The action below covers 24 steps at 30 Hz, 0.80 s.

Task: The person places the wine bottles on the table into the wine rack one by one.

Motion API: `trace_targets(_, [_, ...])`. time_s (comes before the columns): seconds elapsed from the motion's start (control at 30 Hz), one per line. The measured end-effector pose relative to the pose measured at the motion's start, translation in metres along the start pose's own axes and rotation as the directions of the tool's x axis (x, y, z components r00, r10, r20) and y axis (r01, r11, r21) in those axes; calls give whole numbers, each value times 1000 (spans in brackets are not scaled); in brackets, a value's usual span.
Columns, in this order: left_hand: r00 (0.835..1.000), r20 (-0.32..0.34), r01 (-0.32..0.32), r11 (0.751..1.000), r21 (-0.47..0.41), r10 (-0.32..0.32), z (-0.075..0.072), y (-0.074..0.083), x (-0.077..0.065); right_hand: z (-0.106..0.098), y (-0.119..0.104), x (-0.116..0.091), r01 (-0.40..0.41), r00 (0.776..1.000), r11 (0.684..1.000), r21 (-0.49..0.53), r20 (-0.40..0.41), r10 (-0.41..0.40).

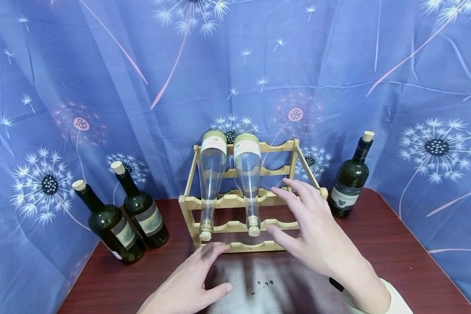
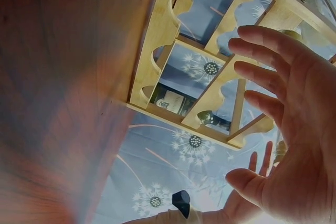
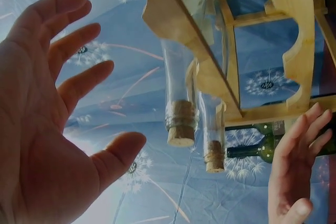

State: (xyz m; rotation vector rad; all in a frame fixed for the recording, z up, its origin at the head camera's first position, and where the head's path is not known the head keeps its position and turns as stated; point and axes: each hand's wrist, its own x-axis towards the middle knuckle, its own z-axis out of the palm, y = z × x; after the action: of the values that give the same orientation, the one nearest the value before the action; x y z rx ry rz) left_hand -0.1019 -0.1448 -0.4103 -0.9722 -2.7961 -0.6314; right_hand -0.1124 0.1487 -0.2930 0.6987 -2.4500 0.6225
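Two clear glass bottles with corks lie side by side on the top tier of a wooden wine rack [image 1: 227, 202], necks toward me. One is the left bottle [image 1: 212, 174]; the other is the right bottle [image 1: 248, 174]. My right hand [image 1: 318, 231] hovers right of the right bottle, fingers spread and holding nothing. Low at the front left of the rack is my left hand [image 1: 192, 279], also holding nothing, with its thumb apart from its fingers. In the right wrist view, a gap shows between my right fingers [image 3: 79, 85] and the corked necks.
Two dark green corked bottles, a front one [image 1: 117, 231] and a rear one [image 1: 145, 213], stand left of the rack. Another green bottle [image 1: 349, 179] stands at its right. A blue patterned curtain [image 1: 227, 56] hangs behind the red-brown table [image 1: 396, 257].
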Motion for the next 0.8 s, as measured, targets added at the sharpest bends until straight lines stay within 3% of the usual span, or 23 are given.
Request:
trace_targets(0.27, [1000,8,-4,1000,7,4,-1,0,0,0,15,-11,37,998,999,8,45,-37])
trace_targets(0.6, [1000,24,15,999,-34,-15,-3,0,0,4,33,-22,158,985,987,4,76,-157])
trace_targets(0.8, [1000,-4,15,1000,-20,-16,-2,0,0,3,43,-27,152,985,988,-1,77,-152])
